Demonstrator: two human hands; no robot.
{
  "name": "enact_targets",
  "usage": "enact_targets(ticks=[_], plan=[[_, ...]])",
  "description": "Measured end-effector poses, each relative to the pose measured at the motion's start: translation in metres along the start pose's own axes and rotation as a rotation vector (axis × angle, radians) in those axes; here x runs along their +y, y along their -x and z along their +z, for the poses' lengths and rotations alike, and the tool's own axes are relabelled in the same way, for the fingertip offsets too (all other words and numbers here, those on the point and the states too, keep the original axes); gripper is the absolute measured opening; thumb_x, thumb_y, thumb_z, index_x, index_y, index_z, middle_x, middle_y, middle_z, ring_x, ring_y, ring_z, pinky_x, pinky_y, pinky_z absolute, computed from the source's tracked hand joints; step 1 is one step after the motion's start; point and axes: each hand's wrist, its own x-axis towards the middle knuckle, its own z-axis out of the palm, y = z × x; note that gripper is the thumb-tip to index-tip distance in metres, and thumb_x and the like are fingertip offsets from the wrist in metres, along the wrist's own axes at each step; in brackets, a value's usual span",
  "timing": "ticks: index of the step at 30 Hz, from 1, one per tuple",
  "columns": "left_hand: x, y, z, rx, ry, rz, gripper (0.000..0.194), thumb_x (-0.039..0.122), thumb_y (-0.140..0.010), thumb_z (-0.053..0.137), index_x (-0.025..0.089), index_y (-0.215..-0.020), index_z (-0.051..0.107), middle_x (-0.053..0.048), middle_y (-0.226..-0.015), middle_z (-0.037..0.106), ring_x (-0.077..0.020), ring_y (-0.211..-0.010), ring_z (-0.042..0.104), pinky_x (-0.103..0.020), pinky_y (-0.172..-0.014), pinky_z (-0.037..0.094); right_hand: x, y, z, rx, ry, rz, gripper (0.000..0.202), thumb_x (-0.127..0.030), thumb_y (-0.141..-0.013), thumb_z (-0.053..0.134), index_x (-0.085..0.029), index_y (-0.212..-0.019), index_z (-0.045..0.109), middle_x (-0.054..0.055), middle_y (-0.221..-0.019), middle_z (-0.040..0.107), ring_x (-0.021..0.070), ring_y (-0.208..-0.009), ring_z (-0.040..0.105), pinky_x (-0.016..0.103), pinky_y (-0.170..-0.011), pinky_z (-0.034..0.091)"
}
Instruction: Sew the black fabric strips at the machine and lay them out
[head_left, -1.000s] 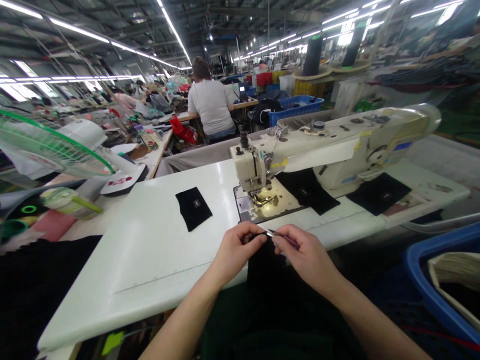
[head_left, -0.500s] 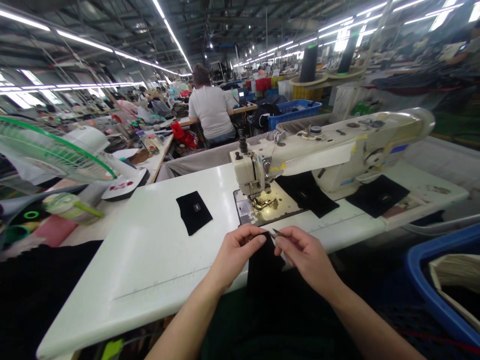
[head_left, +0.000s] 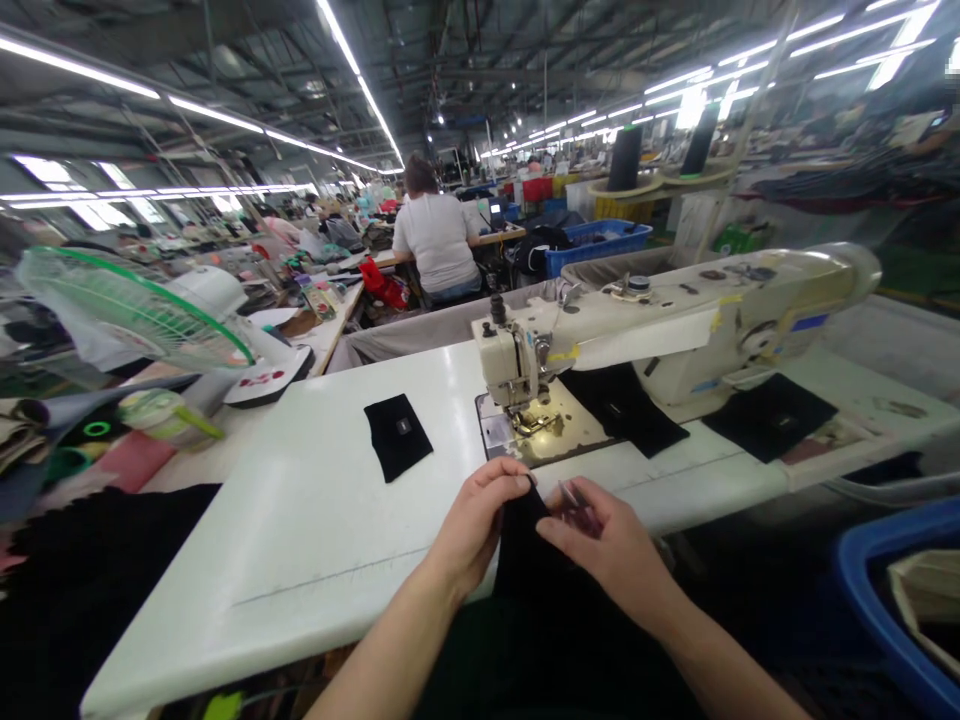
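Between my hands, in front of the sewing machine (head_left: 517, 365), hangs a piece of black fabric (head_left: 521, 535). My left hand (head_left: 480, 515) pinches its upper edge between thumb and fingers. In my right hand (head_left: 600, 525) is a small metal tool (head_left: 574, 495), perhaps thread snips, held in curled fingers while the thumb touches the fabric. One black patch (head_left: 399, 437) with a small label lies flat on the left of the white table (head_left: 322, 500). A second black patch (head_left: 626, 408) lies beside the needle plate, and a third (head_left: 772, 418) farther right.
A green-rimmed fan (head_left: 150, 300) stands at the left, near a lidded tub (head_left: 161, 415). A blue basket (head_left: 862, 570) is at the lower right. Beyond the machine, a person in a white shirt (head_left: 435, 240) sits with their back to me. Thread cones (head_left: 624, 160) stand behind the machine.
My right hand has moved slightly down, and its thumb now touches the fabric below the edge. The tool has turned in its fingers. The whole view has shifted slightly.
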Motion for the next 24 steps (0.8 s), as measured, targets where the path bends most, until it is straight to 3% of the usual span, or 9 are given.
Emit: enact_targets(ticks=[4, 7, 9, 11, 14, 17, 19, 21, 24], plan=[[0.004, 0.000, -0.003, 0.090, -0.213, 0.234, 0.019, 0.032, -0.070, 0.076, 0.017, -0.080, 0.072, -0.007, -0.099, 0.068, -0.0191, -0.091, 0.060, -0.025, -0.075, 0.047, 0.000, 0.006, 0.007, 0.247, 0.082, -0.094, 0.026, -0.047, -0.083, 0.065, -0.021, -0.079, 0.062, -0.002, -0.071, 0.059, 0.0138, -0.061, 0.054, 0.023, -0.058, 0.046], [0.011, 0.005, -0.005, 0.167, -0.443, 0.283, 0.038, 0.052, -0.078, 0.070, 0.015, -0.082, 0.073, -0.010, -0.090, 0.070, -0.0214, -0.083, 0.063, -0.028, -0.066, 0.049, 0.003, 0.004, 0.008, 0.356, 0.219, -0.227, 0.025, -0.048, -0.085, 0.065, -0.023, -0.081, 0.065, 0.000, -0.073, 0.063, 0.0153, -0.063, 0.059, 0.024, -0.061, 0.049], [0.013, 0.009, -0.005, 0.079, -0.446, 0.204, 0.048, 0.060, -0.081, 0.064, 0.013, -0.080, 0.072, -0.010, -0.080, 0.069, -0.0206, -0.074, 0.063, -0.028, -0.060, 0.049, 0.006, 0.002, 0.014, 0.320, 0.293, -0.321, 0.024, -0.046, -0.087, 0.063, -0.024, -0.078, 0.066, -0.001, -0.069, 0.061, 0.0150, -0.058, 0.056, 0.024, -0.058, 0.047], [0.012, 0.011, -0.004, 0.023, -0.437, 0.161, 0.043, 0.055, -0.078, 0.069, 0.012, -0.083, 0.072, -0.008, -0.076, 0.069, -0.0188, -0.070, 0.062, -0.028, -0.062, 0.049, 0.010, 0.001, 0.022, 0.240, 0.310, -0.370, 0.025, -0.045, -0.090, 0.060, -0.025, -0.077, 0.065, -0.001, -0.065, 0.058, 0.0148, -0.055, 0.052, 0.025, -0.055, 0.045], [0.015, 0.011, -0.007, 0.058, -0.526, 0.190, 0.026, 0.040, -0.078, 0.070, 0.014, -0.079, 0.071, -0.003, -0.066, 0.064, -0.0150, -0.063, 0.057, -0.026, -0.061, 0.045, 0.017, 0.002, 0.028, 0.140, 0.268, -0.417, 0.025, -0.046, -0.092, 0.059, -0.026, -0.079, 0.065, 0.001, -0.069, 0.059, 0.0165, -0.060, 0.056, 0.025, -0.058, 0.048], [0.032, 0.015, -0.013, -0.036, -0.759, 0.292, 0.020, 0.033, -0.086, 0.061, 0.017, -0.081, 0.074, -0.003, -0.071, 0.067, -0.0159, -0.067, 0.058, -0.026, -0.063, 0.044, 0.022, -0.001, 0.015, 0.198, 0.268, -0.445, 0.023, -0.046, -0.089, 0.064, -0.026, -0.077, 0.063, 0.003, -0.076, 0.062, 0.0172, -0.062, 0.057, 0.026, -0.057, 0.049], [0.050, 0.019, -0.016, -0.188, -0.929, 0.363, 0.019, 0.030, -0.089, 0.060, 0.021, -0.090, 0.076, -0.003, -0.084, 0.072, -0.0179, -0.077, 0.062, -0.027, -0.071, 0.046, 0.022, -0.007, -0.001, 0.215, 0.289, -0.399, 0.020, -0.044, -0.081, 0.073, -0.026, -0.085, 0.066, 0.004, -0.086, 0.067, 0.0170, -0.062, 0.058, 0.026, -0.055, 0.049], [0.070, 0.019, -0.020, -0.270, -1.007, 0.408, 0.020, 0.029, -0.091, 0.058, 0.023, -0.096, 0.077, -0.003, -0.091, 0.074, -0.0189, -0.085, 0.065, -0.027, -0.080, 0.048, 0.019, -0.013, -0.015, 0.094, 0.295, -0.262, 0.032, -0.040, -0.072, 0.078, -0.027, -0.100, 0.070, 0.004, -0.095, 0.071, 0.0185, -0.068, 0.063, 0.027, -0.059, 0.052], [0.092, 0.006, -0.030, -0.142, -1.018, 0.481, 0.021, 0.034, -0.090, 0.059, 0.023, -0.092, 0.076, -0.002, -0.088, 0.074, -0.0196, -0.085, 0.065, -0.028, -0.083, 0.048, 0.015, -0.019, -0.025, -0.085, 0.229, -0.050, 0.021, -0.037, -0.071, 0.074, -0.022, -0.085, 0.072, 0.003, -0.084, 0.072, 0.0196, -0.073, 0.064, 0.030, -0.069, 0.052]])
